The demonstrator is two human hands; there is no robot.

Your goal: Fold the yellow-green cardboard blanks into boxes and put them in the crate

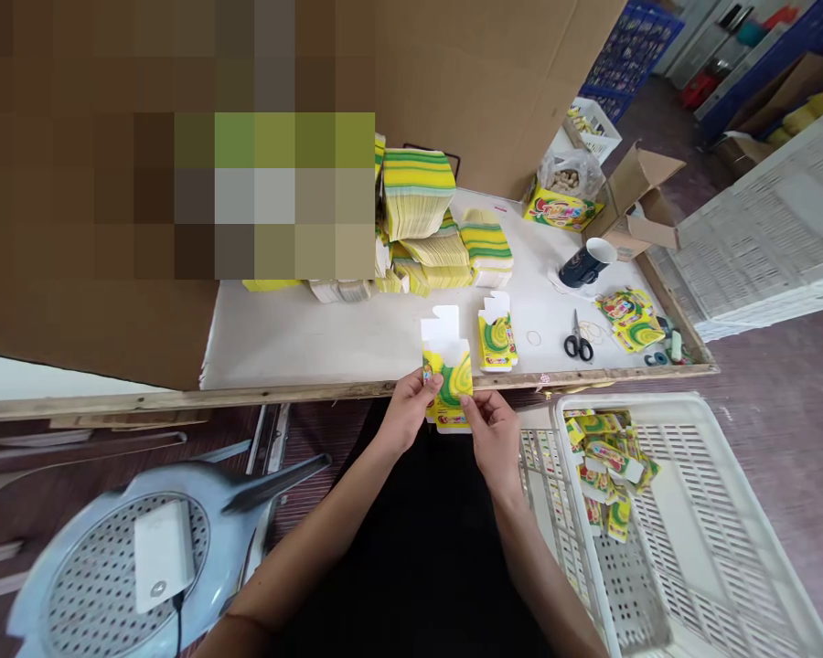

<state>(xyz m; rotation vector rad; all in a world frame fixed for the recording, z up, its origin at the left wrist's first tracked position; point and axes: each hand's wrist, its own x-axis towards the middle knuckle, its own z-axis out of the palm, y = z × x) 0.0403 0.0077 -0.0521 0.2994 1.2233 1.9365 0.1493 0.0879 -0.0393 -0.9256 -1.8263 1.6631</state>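
Observation:
Over the front edge of the table, a yellow-and-green printed carton (456,375) with white end flaps up is held between both hands. My left hand (408,408) pinches its left side, thumb on the printed face. On the lower right side, my right hand (492,429) grips it between thumb and fingers. Just right of it on the table lies a second, similar carton (497,338), its white flaps pointing away from me. Behind them are bundled stacks of flat carton blanks (420,192), some piled on others.
Scissors (577,343), a dark mug (586,265) and flattened packets (631,320) sit on the right of the table (281,338). A white crate (713,475) holding several cartons stands lower right. At lower left is a blue-grey plastic chair (89,548) with a white device (163,553).

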